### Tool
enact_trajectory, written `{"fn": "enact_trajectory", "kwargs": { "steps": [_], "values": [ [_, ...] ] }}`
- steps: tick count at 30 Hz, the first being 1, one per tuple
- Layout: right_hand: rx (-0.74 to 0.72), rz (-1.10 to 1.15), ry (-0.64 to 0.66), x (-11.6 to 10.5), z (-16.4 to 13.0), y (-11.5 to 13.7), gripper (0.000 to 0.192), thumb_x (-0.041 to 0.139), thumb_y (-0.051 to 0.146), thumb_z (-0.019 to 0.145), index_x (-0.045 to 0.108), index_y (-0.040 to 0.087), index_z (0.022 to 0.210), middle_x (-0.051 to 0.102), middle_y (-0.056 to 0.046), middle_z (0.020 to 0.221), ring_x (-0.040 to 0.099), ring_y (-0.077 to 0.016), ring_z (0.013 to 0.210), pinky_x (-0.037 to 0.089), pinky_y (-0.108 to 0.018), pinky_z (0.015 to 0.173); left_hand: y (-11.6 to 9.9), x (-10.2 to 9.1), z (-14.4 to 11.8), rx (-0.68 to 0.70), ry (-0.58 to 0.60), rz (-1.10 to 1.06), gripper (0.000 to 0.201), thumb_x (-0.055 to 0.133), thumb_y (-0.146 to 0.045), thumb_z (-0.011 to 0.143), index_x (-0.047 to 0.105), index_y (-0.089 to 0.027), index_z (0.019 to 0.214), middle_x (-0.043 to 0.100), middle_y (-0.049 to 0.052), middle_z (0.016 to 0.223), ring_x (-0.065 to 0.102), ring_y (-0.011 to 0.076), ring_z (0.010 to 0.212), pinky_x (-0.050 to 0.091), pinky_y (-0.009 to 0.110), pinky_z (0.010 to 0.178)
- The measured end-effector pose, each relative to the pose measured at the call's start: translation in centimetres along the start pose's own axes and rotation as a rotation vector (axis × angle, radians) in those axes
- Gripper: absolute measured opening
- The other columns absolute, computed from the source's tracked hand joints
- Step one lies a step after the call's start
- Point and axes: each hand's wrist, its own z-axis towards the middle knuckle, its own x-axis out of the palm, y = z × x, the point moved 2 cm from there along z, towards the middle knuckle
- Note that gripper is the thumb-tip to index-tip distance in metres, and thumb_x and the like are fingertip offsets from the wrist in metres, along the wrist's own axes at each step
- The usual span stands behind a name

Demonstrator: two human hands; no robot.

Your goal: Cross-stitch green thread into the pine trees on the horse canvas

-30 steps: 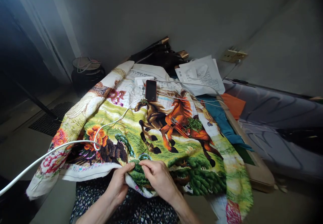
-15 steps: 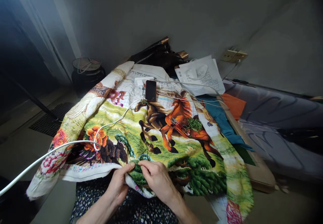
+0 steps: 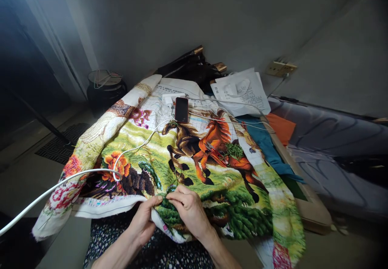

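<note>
Head view has your two hands at the near edge of the embroidered cloth [image 3: 212, 192], which is spread in front of you and reaches down over the patterned dark garment [image 3: 157, 255] on your lap. Your left hand [image 3: 143, 218] comes on a forearm slanting up from the lower left; its thumb lies on top of the cloth and points to the right, while the other fingers are curled at the underside, partly hidden. So the left fingers are clamped on the cloth, at a dark green part of the picture. Your right hand [image 3: 189, 211] comes from the lower right, its back turned upward, with the knuckles raised and the wrist lower. Its thumb and forefinger are brought together at their tips, just beside your left thumb; what is pinched there is too small to tell. The remaining right fingers are bent inward. Beyond the hands, the cloth shows two running horses, one dark and one orange. On the orange horse lie red-handled scissors [image 3: 218, 155], beside a tangle of green thread [image 3: 234, 151]. Farther up, a phone [image 3: 181, 110] lies flat near a white power strip [image 3: 172, 97]. A thick white cable [image 3: 97, 169] enters from the left and makes a loop above the orange flower.
</note>
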Motion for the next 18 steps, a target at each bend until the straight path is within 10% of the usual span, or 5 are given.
{"fn": "enact_trajectory", "kwargs": {
  "steps": [13, 18],
  "values": [
    [-0.034, -0.419, 0.000, 2.5, 0.1, 2.9, 0.021, 0.051, 0.004, 0.086, 0.062, 0.021, 0.089, 0.061, -0.006, 0.087, 0.062, -0.0205, 0.075, 0.045, -0.026, 0.057, 0.0, -0.4, -0.2, 0.102, 0.013, 0.042, 0.012, 0.079, -0.015, 0.053, 0.071, -0.010, 0.060, 0.068, 0.002, 0.060, 0.058, 0.0148, 0.060, 0.045, 0.027, 0.065],
    [-0.102, 0.207, -0.085, -1.0, -0.2, 4.3, 0.022, 0.040, 0.025, 0.097, 0.058, 0.022, 0.085, 0.063, -0.009, 0.094, 0.062, -0.0173, 0.072, 0.050, -0.028, 0.058, -0.1, -0.2, -0.5, 0.094, 0.025, 0.014, 0.010, 0.078, -0.013, 0.053, 0.071, -0.011, 0.058, 0.067, 0.002, 0.056, 0.059, 0.0148, 0.055, 0.046, 0.027, 0.063]
  ]
}}
